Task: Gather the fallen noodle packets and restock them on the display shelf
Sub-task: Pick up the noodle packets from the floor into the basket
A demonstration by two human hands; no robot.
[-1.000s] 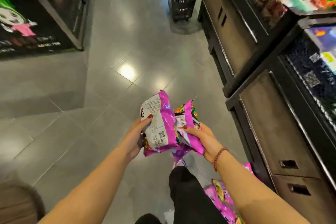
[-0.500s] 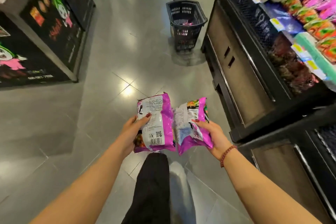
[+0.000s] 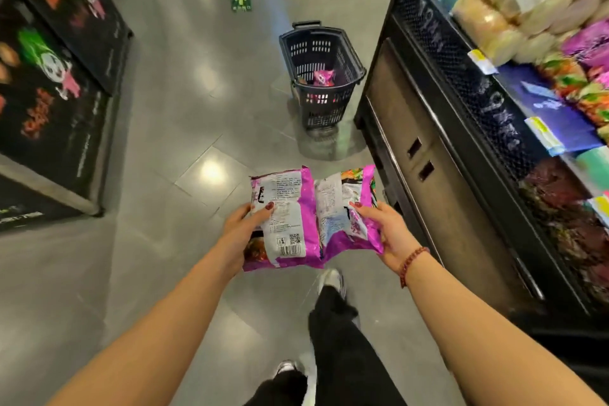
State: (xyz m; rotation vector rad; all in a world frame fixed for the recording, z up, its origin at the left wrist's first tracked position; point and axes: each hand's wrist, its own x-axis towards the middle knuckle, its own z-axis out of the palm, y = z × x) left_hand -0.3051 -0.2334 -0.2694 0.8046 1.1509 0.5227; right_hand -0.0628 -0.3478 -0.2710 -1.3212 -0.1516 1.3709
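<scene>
Two purple noodle packets are held side by side in front of me, above the grey floor. My left hand (image 3: 242, 229) grips the left packet (image 3: 290, 217), thumb on its white printed back. My right hand (image 3: 387, 229) grips the right packet (image 3: 344, 211) from its right edge. The display shelf (image 3: 514, 115) runs along the right, stacked with purple, orange and pale packets. A black wheeled basket (image 3: 321, 76) stands ahead in the aisle with a purple packet inside.
A dark display stand with cartoon graphics (image 3: 56, 86) lines the left side of the aisle. Brown cabinet fronts (image 3: 425, 155) sit under the shelf on the right. My legs and shoes (image 3: 329, 323) are below the packets. A green arrow sticker (image 3: 241, 3) marks the floor ahead.
The view has lifted and moved forward along the aisle, so the basket and shelf goods have come closer. The two packets have moved apart and lie flatter. The packets on the floor by my feet left view.
</scene>
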